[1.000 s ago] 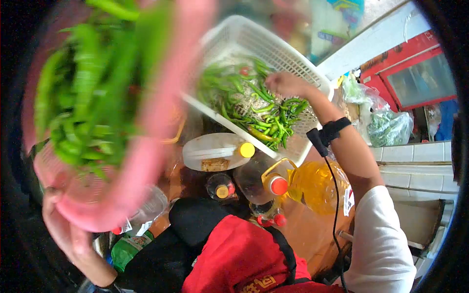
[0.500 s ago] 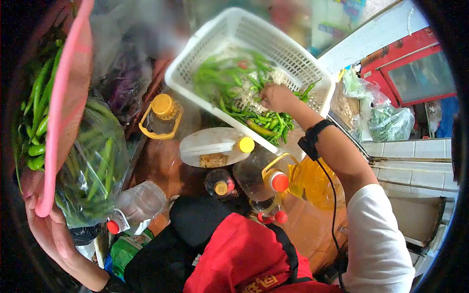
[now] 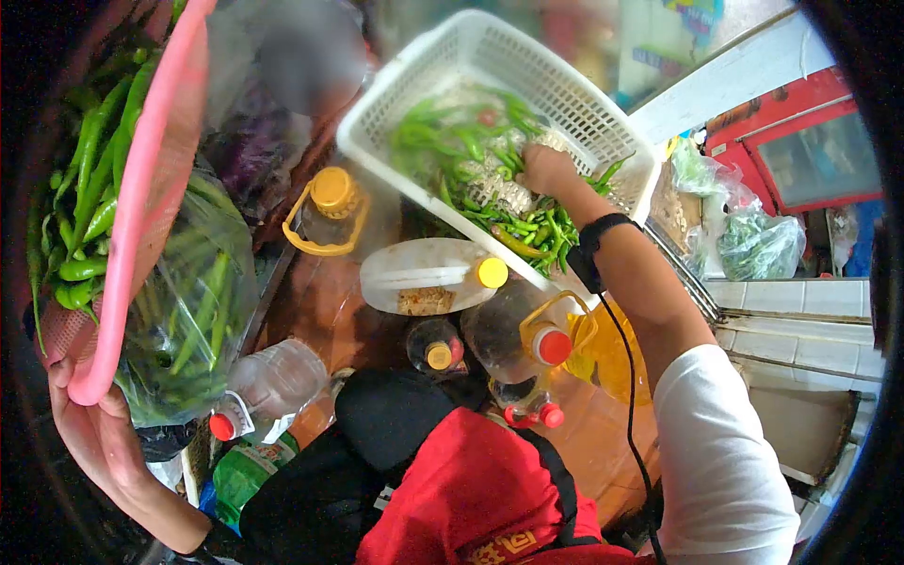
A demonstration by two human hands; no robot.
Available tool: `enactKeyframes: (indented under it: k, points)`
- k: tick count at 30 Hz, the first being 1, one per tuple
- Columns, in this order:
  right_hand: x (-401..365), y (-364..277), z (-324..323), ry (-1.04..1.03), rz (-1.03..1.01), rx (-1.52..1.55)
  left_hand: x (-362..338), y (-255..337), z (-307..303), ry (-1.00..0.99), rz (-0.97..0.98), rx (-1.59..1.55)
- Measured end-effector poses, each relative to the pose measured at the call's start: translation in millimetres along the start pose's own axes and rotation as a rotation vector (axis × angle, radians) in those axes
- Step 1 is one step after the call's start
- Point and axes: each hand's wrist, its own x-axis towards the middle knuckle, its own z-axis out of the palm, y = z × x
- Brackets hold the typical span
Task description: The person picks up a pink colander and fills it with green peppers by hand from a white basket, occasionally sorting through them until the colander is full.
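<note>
My left hand [image 3: 102,435] is closed round the lower end of the rim of a pink basket [image 3: 122,254]. The basket is tilted, and long green chili peppers [image 3: 89,188] lie in it. My right hand [image 3: 548,171] reaches into a white plastic basket [image 3: 414,80], its fingers curled down among more green peppers [image 3: 527,226]. Whatever those fingers grip is hidden beneath the hand. A pale, lumpy layer [image 3: 504,193] shows between the peppers, and the far part of the pile is blurred.
Under the white basket stand a yellow-capped jug [image 3: 424,273], a dark bottle [image 3: 435,347] and a jug of yellow oil [image 3: 607,353]. A clear bag of green peppers [image 3: 193,311] leans beside the pink basket. An orange-handled jug [image 3: 330,212] and a clear bottle [image 3: 278,377] are nearby.
The whole view has shifted slightly, so most things sit a little further right. My right hand stays among the peppers in the white basket, and my left hand still grips the pink basket.
</note>
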Motion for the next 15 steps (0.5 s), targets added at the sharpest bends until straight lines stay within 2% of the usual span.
enactKeyframes:
  k: [4, 6, 8, 13, 15]
  points:
    - [2.2, 2.4, -5.4, 0.031, 0.004, -0.045, -1.4, 0.5, -0.8, -0.003, 0.021, -0.01]
    - [0.4, 8.1, -7.2, -0.021, -0.035, -0.101, -1.8, 1.9, -0.4, 0.162, 0.089, 0.133]
    - [0.9, 14.0, 1.9, 0.028, -0.108, -0.064, -0.9, 2.1, -3.6, 0.144, 0.086, 0.125]
    - [-2.8, 8.8, 3.8, 0.147, -0.077, -0.053, -1.4, 1.4, -0.7, 0.156, 0.103, 0.103]
    - [-4.1, 1.6, -2.8, 0.102, -0.011, -0.042, 1.6, -5.6, 9.4, 0.256, 0.068, 0.094]
